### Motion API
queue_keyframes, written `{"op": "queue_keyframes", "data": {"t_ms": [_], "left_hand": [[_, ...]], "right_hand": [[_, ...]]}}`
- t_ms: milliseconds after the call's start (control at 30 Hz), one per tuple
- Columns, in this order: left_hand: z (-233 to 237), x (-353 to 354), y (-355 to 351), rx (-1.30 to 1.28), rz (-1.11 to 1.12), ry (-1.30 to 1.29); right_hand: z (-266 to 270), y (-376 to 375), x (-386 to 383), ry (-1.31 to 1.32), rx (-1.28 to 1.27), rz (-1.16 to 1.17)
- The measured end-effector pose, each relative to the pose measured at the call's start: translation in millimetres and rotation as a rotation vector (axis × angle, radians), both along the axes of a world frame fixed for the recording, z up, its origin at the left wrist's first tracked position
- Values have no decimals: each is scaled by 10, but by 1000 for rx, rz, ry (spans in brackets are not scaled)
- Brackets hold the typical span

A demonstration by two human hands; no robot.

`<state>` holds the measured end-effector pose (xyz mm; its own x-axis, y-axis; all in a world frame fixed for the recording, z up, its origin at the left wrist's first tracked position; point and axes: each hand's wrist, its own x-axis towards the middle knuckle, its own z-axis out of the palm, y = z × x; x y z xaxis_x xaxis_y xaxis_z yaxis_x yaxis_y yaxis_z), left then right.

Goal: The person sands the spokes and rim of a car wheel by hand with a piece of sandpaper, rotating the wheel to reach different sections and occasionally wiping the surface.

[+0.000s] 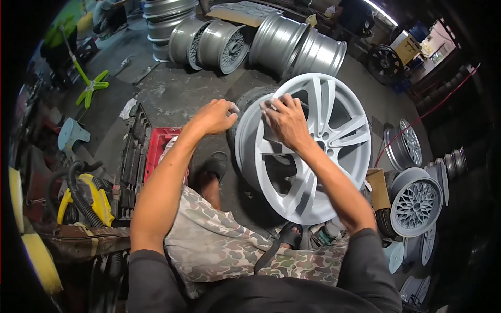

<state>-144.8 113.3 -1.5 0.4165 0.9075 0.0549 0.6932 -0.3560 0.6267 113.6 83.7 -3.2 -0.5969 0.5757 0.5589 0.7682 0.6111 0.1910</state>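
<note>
A light grey multi-spoke wheel rim (pixel 356 128) stands tilted in front of me, its face turned up toward me. My right hand (pixel 284 117) is closed at the rim's upper left edge, its bent, dusty fingertips over the lip. Just left of the rim, apart from it, my left hand (pixel 216 117) hangs in the air with curled fingers and pale dust on the tips. Whether anything small is pinched in it is hidden. Behind and under the rim, part of a dark tire (pixel 250 96) shows.
Several silver rims (pixel 279 44) line the far floor; more rims (pixel 416 204) lie at right. A red crate (pixel 152 151) and a black open case (pixel 136 156) sit at left, near a yellow-black machine (pixel 96 201). A power tool (pixel 326 235) lies by my foot. Other people work at the back.
</note>
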Motion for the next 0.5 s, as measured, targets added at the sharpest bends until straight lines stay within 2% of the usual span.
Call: {"op": "queue_keyframes", "data": {"t_ms": [100,133,200,267,400,467,500], "left_hand": [[86,3,-50,-16,17,-15],[101,-19,-50,0,13,-6],[-9,-48,30,16,-1,9],[-72,-25,64,43,-34,27],[-75,-7,28,38,-63,30],[-54,-25,19,28,-68,21],[-38,-36,23,18,-74,21]], "right_hand": [[138,-365,50,-435,-262,337],[56,-524,71,-502,-237,491],[52,-605,137,-588,-337,596],[46,-306,201,-450,-131,554],[-46,13,153,-71,-27,145],[-214,-352,136,-153,-97,322],[-307,-613,188,-319,-67,358]]}}
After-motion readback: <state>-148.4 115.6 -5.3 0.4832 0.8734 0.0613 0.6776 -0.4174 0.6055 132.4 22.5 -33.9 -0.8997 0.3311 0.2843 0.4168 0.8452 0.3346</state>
